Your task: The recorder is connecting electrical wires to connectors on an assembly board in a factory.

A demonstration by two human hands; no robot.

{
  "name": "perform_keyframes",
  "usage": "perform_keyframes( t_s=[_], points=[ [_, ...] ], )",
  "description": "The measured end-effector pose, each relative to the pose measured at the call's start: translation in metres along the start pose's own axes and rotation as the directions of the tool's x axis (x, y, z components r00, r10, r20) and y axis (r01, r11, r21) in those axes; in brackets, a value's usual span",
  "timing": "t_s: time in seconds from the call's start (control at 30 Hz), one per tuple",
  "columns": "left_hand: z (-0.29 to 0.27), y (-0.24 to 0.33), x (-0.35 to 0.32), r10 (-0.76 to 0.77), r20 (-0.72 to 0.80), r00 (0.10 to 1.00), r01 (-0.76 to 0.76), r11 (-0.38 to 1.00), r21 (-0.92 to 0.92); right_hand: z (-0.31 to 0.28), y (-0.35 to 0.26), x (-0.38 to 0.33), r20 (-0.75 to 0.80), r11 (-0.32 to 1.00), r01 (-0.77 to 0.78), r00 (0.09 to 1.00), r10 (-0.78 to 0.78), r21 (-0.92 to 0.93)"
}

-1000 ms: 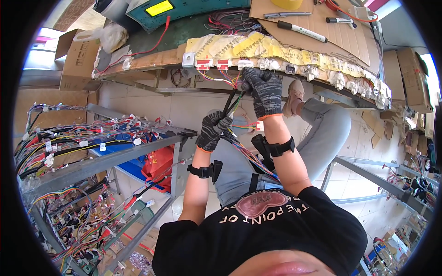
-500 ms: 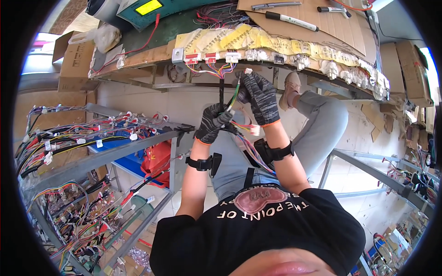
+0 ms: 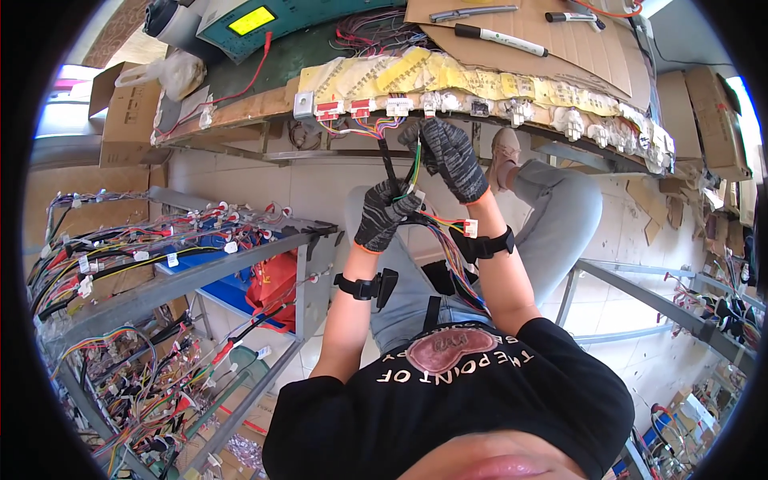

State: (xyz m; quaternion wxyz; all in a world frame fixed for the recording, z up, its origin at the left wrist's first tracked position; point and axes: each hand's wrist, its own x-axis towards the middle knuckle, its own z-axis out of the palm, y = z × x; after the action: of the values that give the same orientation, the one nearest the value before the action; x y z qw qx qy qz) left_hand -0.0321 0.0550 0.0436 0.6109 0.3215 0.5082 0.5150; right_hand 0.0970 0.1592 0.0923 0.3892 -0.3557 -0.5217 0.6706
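While the gloved left hand [image 3: 384, 214] is closed around the wire harness [image 3: 387, 160] in front of the workbench [image 3: 248, 110], the gloved right hand [image 3: 450, 156] has its fingertips bunched at the workbench's front edge. Green and yellow wires [image 3: 418, 156] run up to those fingertips, but their ends are hidden, so I cannot tell whether the right hand is clamped on anything. Two red plug connectors [image 3: 329, 110] and a white plug connector [image 3: 398, 106] sit along the workbench's front edge, their thin leads converging into the harness's black sleeve. A hard pull by the left hand away from the workbench could strain those short leads or tug a plug loose. Because the right fingertips cover the spot, a crooked fit could go unnoticed. On the near side of the workbench, a loose white connector [image 3: 470, 229] dangles by the black wrist strap [image 3: 490, 243], where it could snag if the right forearm shifts.
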Motion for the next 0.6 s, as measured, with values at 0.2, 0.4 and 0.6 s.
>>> perform_keyframes(
  t_s=[0.2,0.4,0.6],
  points=[
    [-0.001,-0.010,0.005,0.073,-0.016,0.997,-0.073,0.997,0.025,-0.008,0.026,0.010,0.024,0.988,-0.029,0.999,0.026,0.153],
    [0.025,-0.006,0.005,0.278,-0.283,0.918,-0.217,0.949,0.229,-0.013,0.025,-0.014,-0.292,0.812,0.247,0.845,-0.447,-0.529],
    [0.061,-0.014,0.007,0.219,-0.464,0.858,-0.226,0.973,0.043,-0.009,0.036,-0.078,-0.424,0.946,0.273,0.888,-0.177,0.177]
  ],
)
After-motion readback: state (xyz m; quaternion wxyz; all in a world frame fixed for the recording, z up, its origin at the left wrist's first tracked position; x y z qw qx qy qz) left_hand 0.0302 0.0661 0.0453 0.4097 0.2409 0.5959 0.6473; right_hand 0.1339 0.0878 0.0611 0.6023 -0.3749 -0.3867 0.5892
